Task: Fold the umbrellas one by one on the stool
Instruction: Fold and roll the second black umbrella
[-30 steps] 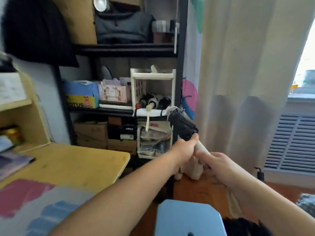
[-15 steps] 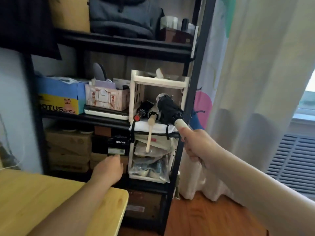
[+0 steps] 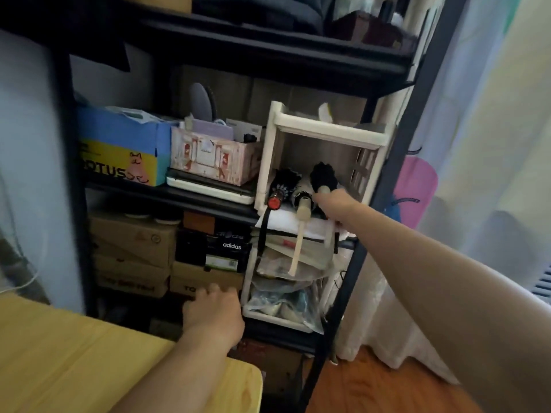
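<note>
3 folded umbrellas lie in the white rack (image 3: 328, 129); the right hand (image 3: 337, 204) grips the black umbrella (image 3: 323, 177) by its handle. The left hand (image 3: 216, 314) hangs loose, empty. Better to push it fully in before letting go.

In front of you a black shelf (image 3: 298, 67) fills the upper frame; its middle board carries a blue box (image 3: 119, 147), a patterned box (image 3: 213, 158) and a white rack (image 3: 325, 162) holding three folded umbrellas (image 3: 323, 175).
</note>
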